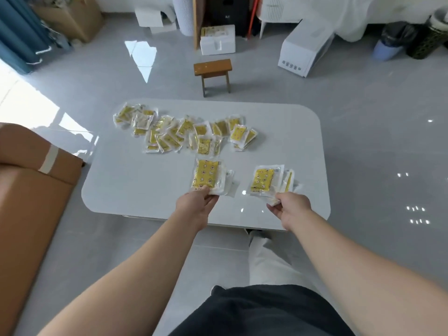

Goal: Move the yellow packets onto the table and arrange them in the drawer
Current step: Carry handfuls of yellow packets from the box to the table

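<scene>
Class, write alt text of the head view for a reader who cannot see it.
The left hand grips one stack of yellow packets, the right hand a second stack, over a white table. Loose packets lie scattered across its far side.

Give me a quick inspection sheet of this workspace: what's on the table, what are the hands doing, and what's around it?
Surface: glossy white table with rounded corners.
Job's things: loose yellow packets scattered across the far half; left stack and right stack nearer the front; no drawer seen.
Clutter: nothing seen.
Hands: left hand grips the left stack; right hand grips the right stack.
Cables: nothing seen.
Surroundings: cardboard box at left; wooden stool, foam box and white appliance on the floor beyond.
</scene>
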Demonstrator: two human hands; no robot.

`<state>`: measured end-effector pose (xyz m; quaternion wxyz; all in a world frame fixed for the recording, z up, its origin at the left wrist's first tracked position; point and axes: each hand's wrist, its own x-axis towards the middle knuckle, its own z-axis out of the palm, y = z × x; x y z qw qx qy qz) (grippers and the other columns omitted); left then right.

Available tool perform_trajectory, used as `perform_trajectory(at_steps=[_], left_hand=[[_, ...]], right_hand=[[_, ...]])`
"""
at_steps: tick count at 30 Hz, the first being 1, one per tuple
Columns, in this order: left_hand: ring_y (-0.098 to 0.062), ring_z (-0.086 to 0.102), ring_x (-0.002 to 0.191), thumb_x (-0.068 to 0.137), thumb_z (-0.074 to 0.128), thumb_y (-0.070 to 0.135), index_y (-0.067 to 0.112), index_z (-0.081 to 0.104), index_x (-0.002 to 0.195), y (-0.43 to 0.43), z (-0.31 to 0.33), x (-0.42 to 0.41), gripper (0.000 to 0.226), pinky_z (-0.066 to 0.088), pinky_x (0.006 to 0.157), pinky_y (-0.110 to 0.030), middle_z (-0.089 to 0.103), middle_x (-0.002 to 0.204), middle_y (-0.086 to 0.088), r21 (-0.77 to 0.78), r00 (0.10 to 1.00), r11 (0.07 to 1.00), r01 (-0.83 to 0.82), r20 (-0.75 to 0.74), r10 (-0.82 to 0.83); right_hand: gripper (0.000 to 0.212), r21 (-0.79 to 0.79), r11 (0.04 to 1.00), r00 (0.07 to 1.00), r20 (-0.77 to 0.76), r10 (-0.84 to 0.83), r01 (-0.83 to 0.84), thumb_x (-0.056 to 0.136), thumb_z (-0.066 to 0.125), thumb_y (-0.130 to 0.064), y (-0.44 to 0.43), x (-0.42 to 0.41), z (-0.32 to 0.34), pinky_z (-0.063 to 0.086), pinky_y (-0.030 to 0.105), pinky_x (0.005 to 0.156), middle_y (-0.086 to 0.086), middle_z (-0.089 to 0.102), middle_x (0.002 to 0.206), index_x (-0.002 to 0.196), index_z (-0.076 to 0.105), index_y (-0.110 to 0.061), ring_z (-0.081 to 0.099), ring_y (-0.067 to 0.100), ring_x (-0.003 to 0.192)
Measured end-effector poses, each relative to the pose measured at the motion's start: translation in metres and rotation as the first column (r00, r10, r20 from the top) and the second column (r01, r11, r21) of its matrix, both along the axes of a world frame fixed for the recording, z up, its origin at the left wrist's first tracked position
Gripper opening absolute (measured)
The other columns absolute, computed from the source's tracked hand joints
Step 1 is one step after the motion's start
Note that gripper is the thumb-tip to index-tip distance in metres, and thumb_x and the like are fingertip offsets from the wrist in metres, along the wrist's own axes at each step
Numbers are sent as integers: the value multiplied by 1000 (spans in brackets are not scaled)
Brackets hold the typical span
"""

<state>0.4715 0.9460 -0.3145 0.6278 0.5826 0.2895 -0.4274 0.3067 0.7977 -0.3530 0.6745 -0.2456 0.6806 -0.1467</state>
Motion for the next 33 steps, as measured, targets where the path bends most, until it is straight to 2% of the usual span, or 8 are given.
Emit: perform_trajectory(at_steps=[5,8,12,16,23,28,30,33], left_hand=[[-24,74,89,95,64,1,-5,59,117,-82,-46,36,23,61,79,-32,71,103,-17,86,999,996,-28,-42,32],[-25,73,91,95,64,1,-5,58,116,-133,-81,60,22,63,73,-31,71,103,-18,142,994,989,-34,-96,48],[-24,73,91,96,64,1,-3,59,110,-198,-141,96,16,61,83,-32,71,100,-17,190,989,981,-34,-136,61],[-21,72,84,96,64,2,-3,62,109,-254,-204,131,14,63,71,-31,71,95,-15,213,986,976,-35,-155,69],[-24,74,93,97,62,3,-4,62,103,-312,-284,176,10,62,83,-34,72,99,-16,94,967,985,-144,-196,161],[-15,73,71,95,69,14,6,66,113,-316,-334,177,20,63,71,-27,73,91,-4,309,971,950,-54,-206,122],[-14,73,73,97,66,20,11,64,115,-313,-345,172,20,61,62,-25,73,91,-1,385,974,922,45,-222,45],[-14,69,72,99,63,24,14,64,115,-313,-351,169,19,58,62,-23,71,87,0,469,977,877,106,-214,-3]], right_hand=[[11,113,994,998,-55,10,-4,94,60,6,-88,52,-51,60,36,64,17,66,101,95,62,-4,67,27,79],[10,165,986,994,-100,41,-24,95,61,4,-139,83,-85,59,35,59,16,67,105,92,60,-6,67,27,81],[12,168,985,989,-133,60,-37,95,62,1,-203,124,-141,57,31,54,15,68,108,89,60,-9,68,26,83],[15,165,986,992,-115,50,-30,95,61,1,-262,161,-194,54,27,48,13,69,109,91,60,-14,68,23,77],[12,158,982,990,-73,119,-106,96,61,0,-328,217,-261,55,27,49,16,64,99,104,59,-8,64,24,74],[22,171,960,952,-173,253,-224,95,62,-2,-345,237,-299,64,32,63,12,62,92,116,61,-7,62,21,65],[23,154,938,906,-251,341,-311,91,61,-3,-345,239,-308,61,31,57,12,68,98,114,63,-10,69,24,66],[24,133,899,829,-349,436,-417,87,62,-7,-345,241,-314,59,30,48,13,72,95,111,65,-9,68,23,56]])
